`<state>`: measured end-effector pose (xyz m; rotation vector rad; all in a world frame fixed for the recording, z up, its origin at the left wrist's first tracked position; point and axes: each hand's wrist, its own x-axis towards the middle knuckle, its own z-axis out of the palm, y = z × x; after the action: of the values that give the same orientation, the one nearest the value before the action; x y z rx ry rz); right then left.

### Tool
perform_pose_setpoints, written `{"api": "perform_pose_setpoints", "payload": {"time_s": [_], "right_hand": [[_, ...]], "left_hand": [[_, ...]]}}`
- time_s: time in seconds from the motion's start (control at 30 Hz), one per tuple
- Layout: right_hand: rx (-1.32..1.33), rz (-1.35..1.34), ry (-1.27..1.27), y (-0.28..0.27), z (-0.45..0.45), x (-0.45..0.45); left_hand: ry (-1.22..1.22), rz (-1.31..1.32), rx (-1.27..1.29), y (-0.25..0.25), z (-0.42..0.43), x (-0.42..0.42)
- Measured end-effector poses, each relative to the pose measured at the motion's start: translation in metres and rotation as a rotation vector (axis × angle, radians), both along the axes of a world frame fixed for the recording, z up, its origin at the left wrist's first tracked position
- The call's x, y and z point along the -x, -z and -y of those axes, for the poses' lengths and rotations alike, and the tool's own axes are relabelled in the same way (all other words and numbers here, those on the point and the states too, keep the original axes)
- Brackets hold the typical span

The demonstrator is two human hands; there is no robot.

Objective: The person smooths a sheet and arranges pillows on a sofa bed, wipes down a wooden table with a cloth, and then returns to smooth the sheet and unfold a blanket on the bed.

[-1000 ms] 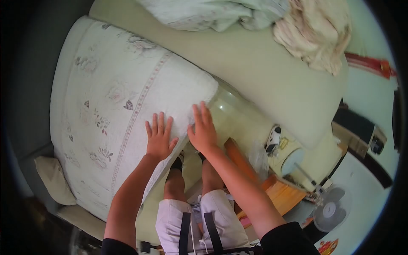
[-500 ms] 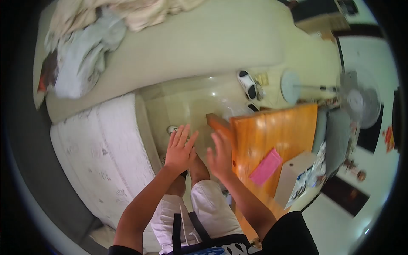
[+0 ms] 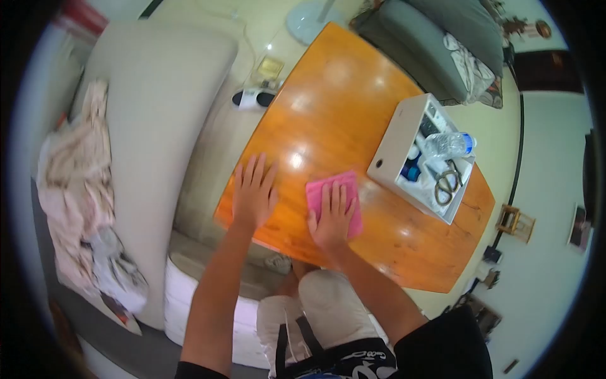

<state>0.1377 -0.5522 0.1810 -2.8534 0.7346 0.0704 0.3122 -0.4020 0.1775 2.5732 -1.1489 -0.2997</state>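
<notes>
A pink folded cloth [image 3: 355, 221] lies on the glossy orange wooden table [image 3: 347, 82]. My right hand [image 3: 329, 221] rests flat on the cloth with its fingers stretched out, covering the cloth's middle. To the left, my left hand [image 3: 254, 199] is spread over the table near its left edge, holding nothing. Right of the cloth stands a white box [image 3: 394, 142], its open side showing a clear plastic bottle [image 3: 449, 145] with a blue cap, a pair of scissors [image 3: 447, 186] and other small items.
A long beige sofa [image 3: 161, 82] runs along the left, with crumpled clothes [image 3: 79, 183] on it. A white and black slipper [image 3: 254, 98] lies on the floor beyond the table's left edge. Behind the table are a fan base [image 3: 309, 25] and a grey sofa [image 3: 404, 38].
My view has turned toward the table. Both hands, raised in front of my legs before, are now down: the right on the pink cloth, the left over the tabletop.
</notes>
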Motion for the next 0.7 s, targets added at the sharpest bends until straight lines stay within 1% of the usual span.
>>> {"api": "perform_pose_setpoints", "payload": {"time_s": [0.03, 0.2, 0.5, 0.7], "right_hand": [[-0.017, 0.015, -0.005, 0.001, 0.005, -0.006], [-0.101, 0.051, 0.054, 0.002, -0.004, 0.0], [-0.123, 0.065, 0.077, 0.0, -0.004, 0.003], [-0.225, 0.1, 0.121, -0.009, 0.001, 0.001]], "left_hand": [[-0.002, 0.022, -0.012, 0.004, 0.01, -0.011], [0.01, 0.044, -0.109, 0.004, -0.001, 0.006], [0.026, 0.106, -0.092, 0.01, -0.001, 0.007], [0.048, 0.163, -0.081, 0.016, -0.004, 0.008]]}}
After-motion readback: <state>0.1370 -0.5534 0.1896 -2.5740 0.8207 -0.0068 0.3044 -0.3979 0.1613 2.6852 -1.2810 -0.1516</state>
